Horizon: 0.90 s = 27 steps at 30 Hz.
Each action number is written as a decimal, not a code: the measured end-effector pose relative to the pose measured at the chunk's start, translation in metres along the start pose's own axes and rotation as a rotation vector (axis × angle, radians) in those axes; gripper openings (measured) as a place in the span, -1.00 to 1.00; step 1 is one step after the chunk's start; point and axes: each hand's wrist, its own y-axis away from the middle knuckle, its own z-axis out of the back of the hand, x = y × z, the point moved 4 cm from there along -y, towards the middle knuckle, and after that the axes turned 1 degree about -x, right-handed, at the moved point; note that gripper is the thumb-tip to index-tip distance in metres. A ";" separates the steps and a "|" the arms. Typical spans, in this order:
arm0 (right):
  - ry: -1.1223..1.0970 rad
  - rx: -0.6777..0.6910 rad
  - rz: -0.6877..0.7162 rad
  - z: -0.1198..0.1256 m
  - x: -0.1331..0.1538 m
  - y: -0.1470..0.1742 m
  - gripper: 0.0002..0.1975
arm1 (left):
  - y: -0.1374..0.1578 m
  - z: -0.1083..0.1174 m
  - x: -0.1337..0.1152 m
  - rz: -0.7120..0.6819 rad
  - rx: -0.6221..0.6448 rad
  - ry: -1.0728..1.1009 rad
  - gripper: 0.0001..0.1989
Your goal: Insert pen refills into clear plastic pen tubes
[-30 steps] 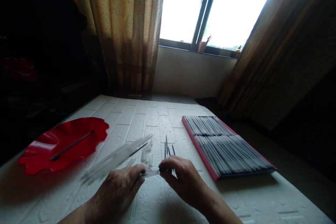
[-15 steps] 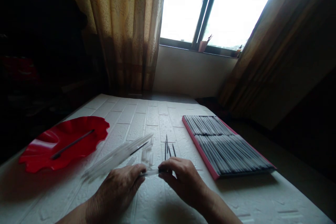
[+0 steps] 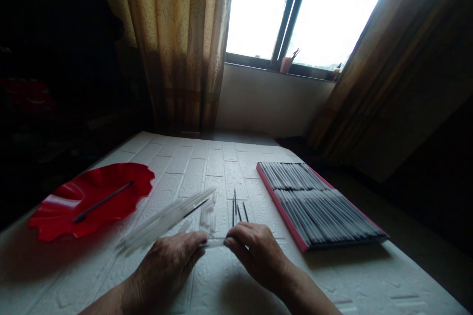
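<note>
My left hand [image 3: 170,258] is closed, thumb and forefinger pinching one end of a translucent tube [image 3: 216,243]. At the tube's other end, my right hand [image 3: 258,246] is closed in a pinch; its fingertips cover whatever joins there. Just beyond the right fingers, several thin dark rods [image 3: 234,209] lie on the table, partly hidden by that hand. A bundle of long clear plastic tubes [image 3: 162,219] lies slantwise beyond my left hand, with one dark rod [image 3: 195,208] on it. Small clear pieces [image 3: 208,219] are grouped between the bundle and the loose rods.
The table [image 3: 210,285] has a white brick-patterned cover. On the left, a red wavy-rimmed plate [image 3: 142,171] holds a dark pen-like stick [image 3: 103,202]. To the right, a shallow red box [image 3: 283,219] is packed with two rows of grey pen-like sticks [image 3: 325,214].
Both hands have shifted very slightly, the tube still between them. The dark bit seen at my right fingertips is now mostly covered. Everything else on the table stays in place.
</note>
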 end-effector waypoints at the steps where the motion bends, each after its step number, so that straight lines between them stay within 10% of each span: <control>1: 0.030 0.013 -0.001 -0.001 0.000 0.000 -0.74 | 0.001 -0.001 0.000 0.003 0.000 0.001 -0.82; 27: -0.045 0.034 0.009 0.004 0.002 0.003 -0.87 | -0.003 0.003 -0.002 0.033 0.019 0.028 -0.85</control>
